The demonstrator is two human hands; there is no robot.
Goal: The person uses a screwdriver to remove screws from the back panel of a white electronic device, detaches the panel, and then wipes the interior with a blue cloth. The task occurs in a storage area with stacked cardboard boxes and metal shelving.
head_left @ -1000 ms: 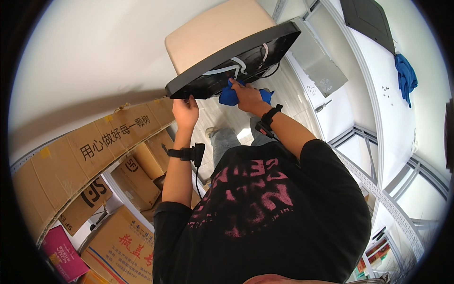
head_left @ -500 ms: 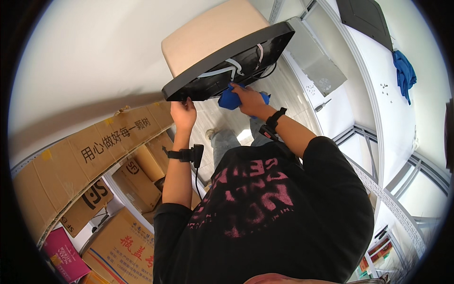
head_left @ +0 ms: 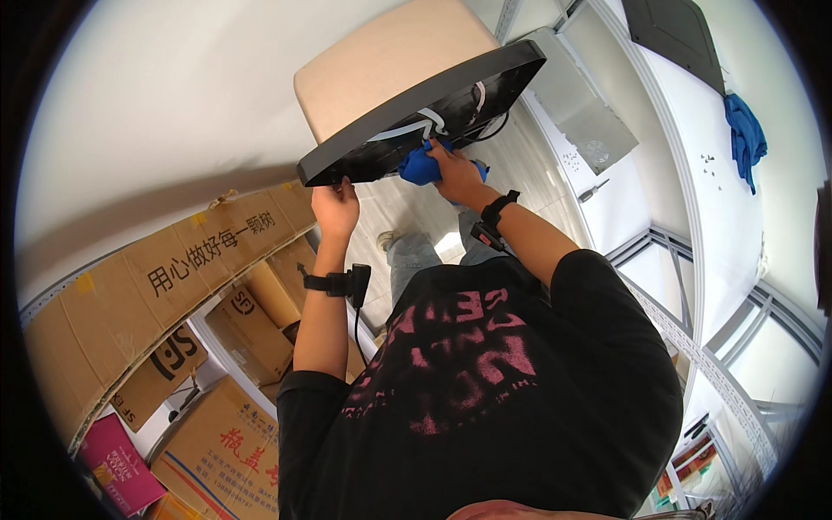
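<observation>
Left hand [head_left: 335,208] curled shut on lower edge of black tray [head_left: 416,113], steadying it. Right hand [head_left: 457,172] closed round blue cloth [head_left: 419,165], pressed against tray underside. Since a second ago: tray tipped slightly higher, cloth moved a little along underside. Tray dark, flat, held overhead and tilted, white straps and cable across underside.

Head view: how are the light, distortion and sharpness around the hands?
Head view: bright, even light, with a soft shadow on the wall above the boxes; strong fisheye bending of the window frames and a black rim; left hand on the monitor edge and right hand on the blue cloth are sharp.
</observation>
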